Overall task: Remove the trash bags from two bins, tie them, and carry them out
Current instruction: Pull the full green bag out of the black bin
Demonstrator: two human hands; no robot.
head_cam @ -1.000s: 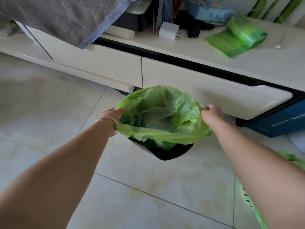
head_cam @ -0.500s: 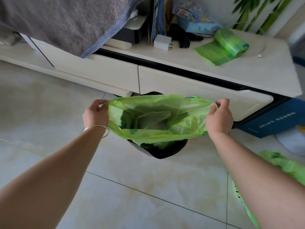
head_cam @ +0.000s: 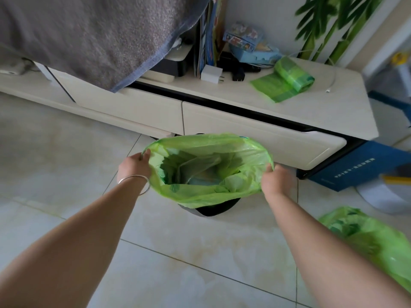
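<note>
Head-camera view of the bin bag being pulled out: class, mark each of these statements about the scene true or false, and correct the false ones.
1. Both hands grip the rim of the green bag. True: the left hand and the right hand hold opposite sides.
2. The bag is tied shut. False: its mouth is held wide open.
3. A roll of green bags lies on the cabinet. True.
4. The bracelet is on the right wrist. False: it is on the left wrist.
5. The bin is white. False: its visible part is black.
6. Another green bag lies on the floor. True.
</note>
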